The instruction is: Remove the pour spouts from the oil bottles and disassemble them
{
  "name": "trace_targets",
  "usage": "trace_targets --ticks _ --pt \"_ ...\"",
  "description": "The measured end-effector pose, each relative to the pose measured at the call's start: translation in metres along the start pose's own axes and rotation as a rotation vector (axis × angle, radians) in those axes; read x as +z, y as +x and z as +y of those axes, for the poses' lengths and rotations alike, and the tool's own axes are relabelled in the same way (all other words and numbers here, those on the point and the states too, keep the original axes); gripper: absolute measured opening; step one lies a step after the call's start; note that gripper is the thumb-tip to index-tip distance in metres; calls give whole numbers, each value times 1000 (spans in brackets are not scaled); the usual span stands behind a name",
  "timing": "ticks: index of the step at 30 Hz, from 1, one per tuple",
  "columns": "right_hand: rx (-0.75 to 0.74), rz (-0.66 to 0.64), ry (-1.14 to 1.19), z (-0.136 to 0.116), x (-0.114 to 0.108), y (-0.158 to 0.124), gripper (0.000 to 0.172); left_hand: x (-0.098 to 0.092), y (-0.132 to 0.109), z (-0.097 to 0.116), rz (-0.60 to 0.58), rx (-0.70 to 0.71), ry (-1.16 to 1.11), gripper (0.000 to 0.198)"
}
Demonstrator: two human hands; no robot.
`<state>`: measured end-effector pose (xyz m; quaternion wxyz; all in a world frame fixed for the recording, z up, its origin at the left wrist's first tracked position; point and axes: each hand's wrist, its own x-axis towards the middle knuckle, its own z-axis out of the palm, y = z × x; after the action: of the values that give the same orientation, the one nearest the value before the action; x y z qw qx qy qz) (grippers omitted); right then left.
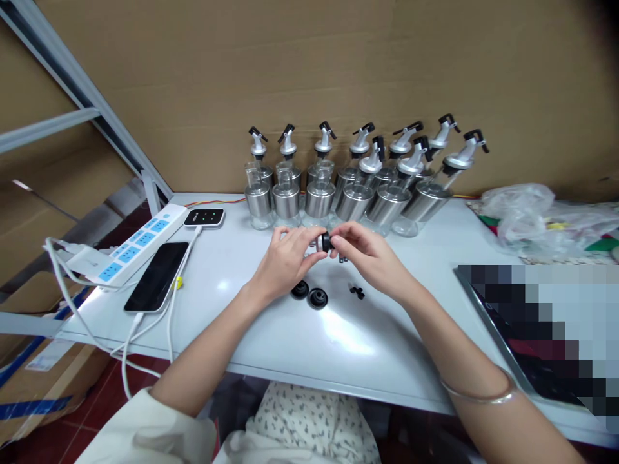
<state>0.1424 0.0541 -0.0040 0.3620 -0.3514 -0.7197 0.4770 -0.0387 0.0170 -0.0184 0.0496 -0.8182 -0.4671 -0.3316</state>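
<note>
My left hand (290,258) is closed, its thumb and fingertips pinching a small silver-and-black bottle stopper (325,242) above the table. From the other side, my right hand (367,251) pinches at the black end of the same stopper. Any smaller piece between those fingertips is too small to make out. Just below my left hand lie two round black caps (318,298), hollow side up. Under my right hand are several tiny black pieces (358,292), with small dark parts (343,260) partly hidden by its fingers.
Behind my hands stand several steel-clad glass bottles (319,200), many with lever pourers (411,164); the front left ones have bare glass necks. A phone (157,277), a power strip (145,241), white cables and a small device (204,218) lie left. Plastic bags (527,212) lie right.
</note>
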Motion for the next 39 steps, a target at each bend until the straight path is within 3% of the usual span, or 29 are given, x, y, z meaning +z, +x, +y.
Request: trace_targets --ticks 4,12,18,21,26,30,33,36,39 --pt "15 -54 2 0 -2 1 25 1 0 1 -32 -2 8 35" --pt "-70 32 5 5 1 1 22 0 2 2 -73 -82 -22 35" --pt "-275 60 -129 3 2 0 4 1 3 0 -128 -171 -103 38" --pt "-342 75 -167 1 2 0 9 2 2 -1 -118 -180 -142 39" --pt "-315 75 -113 -3 1 0 10 2 1 0 -84 -142 -113 34" --pt "-119 114 -87 -2 0 0 19 1 1 1 -62 -114 -99 29" --pt "-13 48 -114 0 0 1 23 2 0 1 -56 -116 -77 27" --pt "-85 53 -142 2 0 2 19 2 0 -1 -43 -139 -56 28" --pt "-186 144 -158 1 -3 2 13 -1 1 -7 68 -236 -61 29"
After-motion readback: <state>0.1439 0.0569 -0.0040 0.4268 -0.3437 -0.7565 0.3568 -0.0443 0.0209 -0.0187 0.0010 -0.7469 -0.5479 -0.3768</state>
